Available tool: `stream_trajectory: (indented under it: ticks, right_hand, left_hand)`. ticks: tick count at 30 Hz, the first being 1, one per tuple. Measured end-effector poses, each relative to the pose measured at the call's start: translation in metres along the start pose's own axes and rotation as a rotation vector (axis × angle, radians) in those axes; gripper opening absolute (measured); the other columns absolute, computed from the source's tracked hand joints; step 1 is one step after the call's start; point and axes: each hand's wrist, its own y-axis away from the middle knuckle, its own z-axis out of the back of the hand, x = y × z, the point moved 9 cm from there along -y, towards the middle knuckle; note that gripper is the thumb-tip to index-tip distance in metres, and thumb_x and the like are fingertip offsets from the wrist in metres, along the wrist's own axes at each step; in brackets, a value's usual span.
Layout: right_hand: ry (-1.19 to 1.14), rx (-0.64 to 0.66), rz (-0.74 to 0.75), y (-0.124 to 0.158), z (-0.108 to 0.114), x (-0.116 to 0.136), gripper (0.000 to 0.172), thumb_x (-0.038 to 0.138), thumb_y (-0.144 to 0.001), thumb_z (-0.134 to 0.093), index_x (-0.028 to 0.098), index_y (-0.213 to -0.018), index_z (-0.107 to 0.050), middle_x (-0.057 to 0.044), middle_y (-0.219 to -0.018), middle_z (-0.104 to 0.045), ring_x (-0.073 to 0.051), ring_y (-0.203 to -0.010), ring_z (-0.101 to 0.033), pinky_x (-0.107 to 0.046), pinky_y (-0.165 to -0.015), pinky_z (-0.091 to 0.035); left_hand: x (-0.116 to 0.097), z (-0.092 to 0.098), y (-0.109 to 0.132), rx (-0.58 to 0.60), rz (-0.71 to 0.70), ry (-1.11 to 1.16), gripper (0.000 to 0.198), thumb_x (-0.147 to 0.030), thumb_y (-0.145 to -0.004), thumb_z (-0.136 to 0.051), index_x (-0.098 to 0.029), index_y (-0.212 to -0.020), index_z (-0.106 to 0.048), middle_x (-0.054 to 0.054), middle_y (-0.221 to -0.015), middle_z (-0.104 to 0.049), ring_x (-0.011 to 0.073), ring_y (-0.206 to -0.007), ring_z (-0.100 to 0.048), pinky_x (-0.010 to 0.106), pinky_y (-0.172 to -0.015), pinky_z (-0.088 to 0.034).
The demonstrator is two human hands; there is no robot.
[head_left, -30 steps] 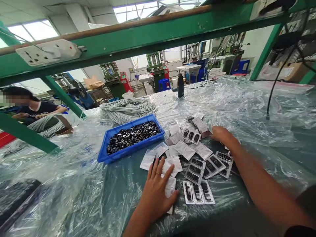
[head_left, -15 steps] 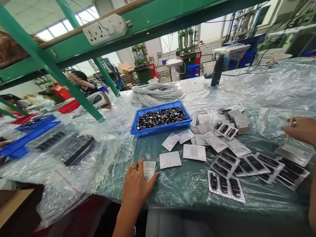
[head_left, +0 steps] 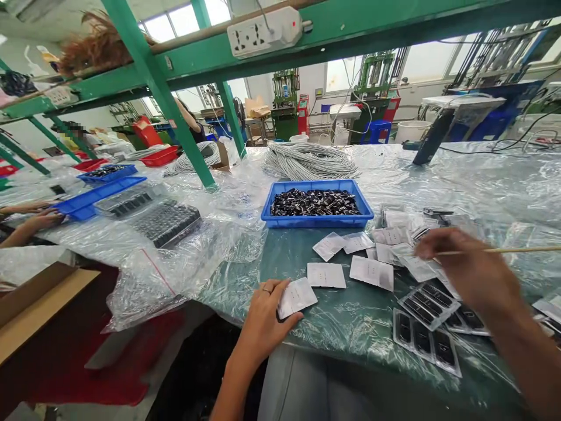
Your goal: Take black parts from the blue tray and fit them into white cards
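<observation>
My left hand (head_left: 267,316) rests at the table's front edge. Its thumb and fingers hold the left side of a white-backed blister pack (head_left: 298,297). Over the right side of the table, my right hand (head_left: 471,266) is closed on a thin wooden stick (head_left: 526,250) that points out to the right; motion blurs its fingers. Several more white-backed packs (head_left: 326,275) lie between the hands. Below the right hand, blister packs with black parts (head_left: 426,339) lie face up and overlap.
Behind the packs stands a blue tray (head_left: 318,222) full of small black metallic parts. A coil of grey cable (head_left: 311,161) lies beyond it. A green frame (head_left: 175,117) with a power strip (head_left: 263,34) crosses above. At far left, another person's hands (head_left: 37,222) touch the table.
My view has turned left. My right hand has swung left with the stick, from the far right to above the packs. My left hand stays at the front edge with its pack.
</observation>
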Motion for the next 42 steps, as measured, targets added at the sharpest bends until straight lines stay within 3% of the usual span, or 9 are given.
stream_trajectory:
  ticks: [4, 6, 8, 16, 21, 26, 30, 36, 42]
  right_hand:
    - [-0.496, 0.301, -0.277, 0.033, -0.166, -0.002, 0.048, 0.057, -0.080, -0.059, 0.021, -0.051, -0.048, 0.005, -0.047, -0.034, -0.010, -0.043, -0.029, -0.028, -0.045, -0.025]
    - [-0.627, 0.277, -0.314, 0.034, -0.211, -0.010, 0.056, 0.060, -0.080, -0.057, 0.023, -0.044, -0.036, 0.007, -0.043, -0.024, -0.008, -0.039, -0.019, -0.029, -0.043, -0.014]
    - [-0.655, 0.237, -0.317, 0.027, -0.234, -0.021, 0.059, 0.062, -0.078, -0.059, 0.024, -0.042, -0.032, 0.007, -0.041, -0.020, -0.007, -0.038, -0.015, -0.030, -0.044, -0.010]
    - [-0.594, 0.195, -0.287, 0.016, -0.245, -0.052, 0.062, 0.063, -0.082, -0.057, 0.023, -0.043, -0.030, 0.006, -0.041, -0.018, -0.007, -0.037, -0.015, -0.033, -0.045, -0.008]
    - [-0.562, 0.280, -0.285, 0.028, -0.255, -0.055, 0.059, 0.059, -0.079, -0.059, 0.022, -0.043, -0.030, 0.007, -0.039, -0.021, -0.006, -0.035, -0.016, -0.030, -0.042, -0.009]
    - [-0.538, 0.438, -0.365, 0.039, -0.237, -0.048, 0.055, 0.051, -0.082, -0.059, 0.022, -0.043, -0.032, 0.009, -0.038, -0.020, -0.005, -0.034, -0.017, -0.026, -0.039, -0.011]
    - [-0.645, 0.347, -0.336, 0.006, -0.227, -0.042, 0.053, 0.047, -0.082, -0.057, 0.022, -0.043, -0.029, 0.010, -0.039, -0.018, -0.005, -0.034, -0.012, -0.024, -0.038, -0.010]
    - [-0.684, 0.378, -0.342, -0.012, -0.264, -0.047, 0.052, 0.048, -0.081, -0.055, 0.022, -0.043, -0.030, 0.009, -0.037, -0.020, -0.005, -0.032, -0.014, -0.024, -0.037, -0.010]
    - [-0.594, 0.308, -0.237, 0.004, -0.269, -0.051, 0.053, 0.052, -0.080, -0.056, 0.022, -0.044, -0.031, 0.008, -0.038, -0.023, -0.005, -0.035, -0.016, -0.026, -0.039, -0.012]
  left_hand:
    - [-0.013, -0.008, -0.012, -0.049, -0.041, -0.027, 0.052, -0.043, -0.076, -0.073, -0.021, -0.121, -0.060, 0.010, -0.118, -0.059, 0.0306, -0.112, -0.054, 0.047, -0.097, -0.043]
    - [-0.014, -0.011, -0.016, -0.087, -0.046, -0.031, 0.047, -0.040, -0.074, -0.075, -0.020, -0.115, -0.062, 0.009, -0.113, -0.060, 0.0294, -0.108, -0.055, 0.045, -0.094, -0.044]
    - [-0.013, -0.012, -0.017, -0.130, -0.052, -0.035, 0.048, -0.039, -0.072, -0.077, -0.020, -0.114, -0.062, 0.009, -0.112, -0.060, 0.0292, -0.107, -0.055, 0.045, -0.093, -0.045]
    - [-0.012, -0.017, -0.017, -0.165, -0.084, -0.071, 0.047, -0.040, -0.072, -0.077, -0.020, -0.112, -0.062, 0.009, -0.112, -0.061, 0.0298, -0.104, -0.056, 0.045, -0.090, -0.045]
    - [-0.013, -0.016, -0.017, -0.183, -0.091, -0.101, 0.044, -0.041, -0.074, -0.076, -0.021, -0.110, -0.063, 0.008, -0.110, -0.061, 0.0287, -0.103, -0.057, 0.043, -0.086, -0.046]
    - [-0.017, -0.021, -0.022, -0.189, -0.079, -0.143, 0.049, -0.050, -0.078, -0.071, -0.022, -0.116, -0.062, 0.009, -0.112, -0.060, 0.0287, -0.104, -0.056, 0.043, -0.088, -0.045]
    - [-0.022, -0.018, -0.034, -0.193, -0.068, -0.196, 0.063, -0.054, -0.076, -0.071, -0.018, -0.126, -0.057, 0.013, -0.118, -0.058, 0.0320, -0.110, -0.053, 0.045, -0.091, -0.043]
    - [-0.012, -0.011, -0.037, -0.107, -0.086, -0.169, 0.048, -0.049, -0.074, -0.074, -0.019, -0.111, -0.063, 0.009, -0.112, -0.058, 0.0289, -0.105, -0.055, 0.043, -0.089, -0.044]
    - [-0.009, -0.014, -0.033, -0.123, -0.105, -0.112, 0.042, -0.046, -0.077, -0.072, -0.022, -0.111, -0.063, 0.008, -0.110, -0.057, 0.0281, -0.105, -0.056, 0.042, -0.086, -0.042]
